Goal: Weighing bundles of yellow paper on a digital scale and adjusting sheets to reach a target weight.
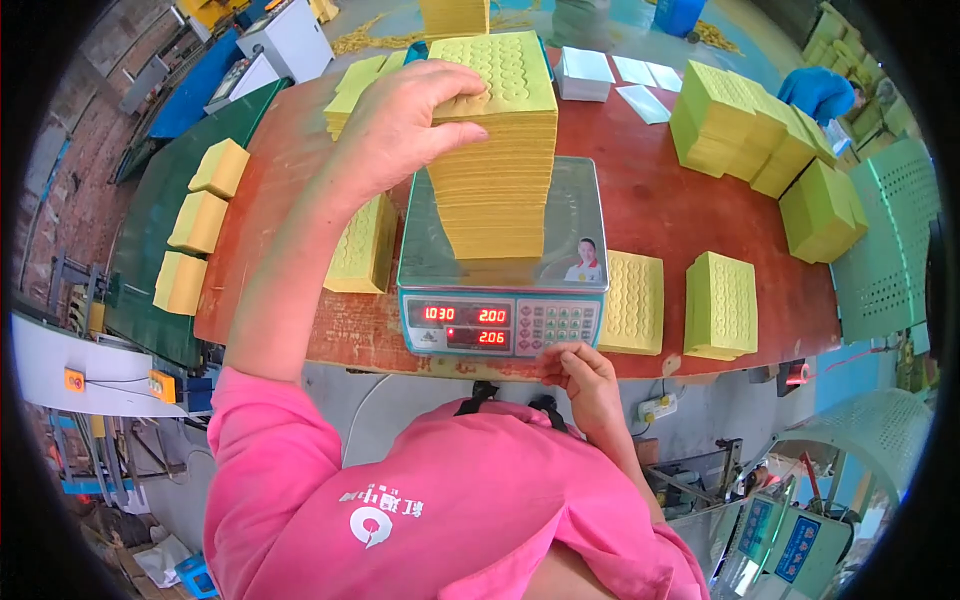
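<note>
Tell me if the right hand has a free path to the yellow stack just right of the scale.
Probably yes. The right hand rests at the scale's front edge, and the flat yellow stack lies just beyond it on the table, nothing between.

Sheet stack (497, 150) on scale (502, 310), smaller stacks (363, 248) left and right (720, 305) on table (680, 190).

Yellow paper stack (497, 150) matt, embossed; scale platter (580, 215) glossy metal; tabletop (680, 200) smooth red.
</note>
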Motion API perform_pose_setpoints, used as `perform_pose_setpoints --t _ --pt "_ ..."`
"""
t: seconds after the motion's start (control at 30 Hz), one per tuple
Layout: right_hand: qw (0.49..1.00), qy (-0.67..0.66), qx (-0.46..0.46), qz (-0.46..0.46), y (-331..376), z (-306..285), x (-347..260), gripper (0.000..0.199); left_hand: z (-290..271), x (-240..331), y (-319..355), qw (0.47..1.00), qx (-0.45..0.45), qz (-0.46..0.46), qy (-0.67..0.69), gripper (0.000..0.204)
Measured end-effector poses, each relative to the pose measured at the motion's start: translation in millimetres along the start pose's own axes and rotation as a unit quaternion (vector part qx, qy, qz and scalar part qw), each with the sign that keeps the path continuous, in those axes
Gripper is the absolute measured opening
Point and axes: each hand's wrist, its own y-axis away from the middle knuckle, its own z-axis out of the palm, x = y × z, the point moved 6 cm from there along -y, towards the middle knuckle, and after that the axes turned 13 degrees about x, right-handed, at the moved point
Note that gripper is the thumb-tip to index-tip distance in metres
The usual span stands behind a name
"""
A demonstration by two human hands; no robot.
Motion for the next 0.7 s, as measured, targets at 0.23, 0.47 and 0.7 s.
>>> perform_pose_setpoints --t 0.23,0.47,0.7 --pt "1.000 -0.008 -0.014 -0.002 -0.3 17.8 2.9 0.021 -1.6 3.4 -4.2 0.997 -0.033 0.067 -0.020 0.037" --pt "1.000 -0.004 -0.028 -0.001 -5.3 29.9 5.8 0.021 -1.6 9.3 -7.4 0.979 -0.032 0.177 -0.098 0.026" --pt "0.996 0.001 -0.052 -0.076 -10.0 51.2 -40.8 0.020 -40.3 6.8 -20.9 0.974 0.089 0.186 -0.091 0.020"
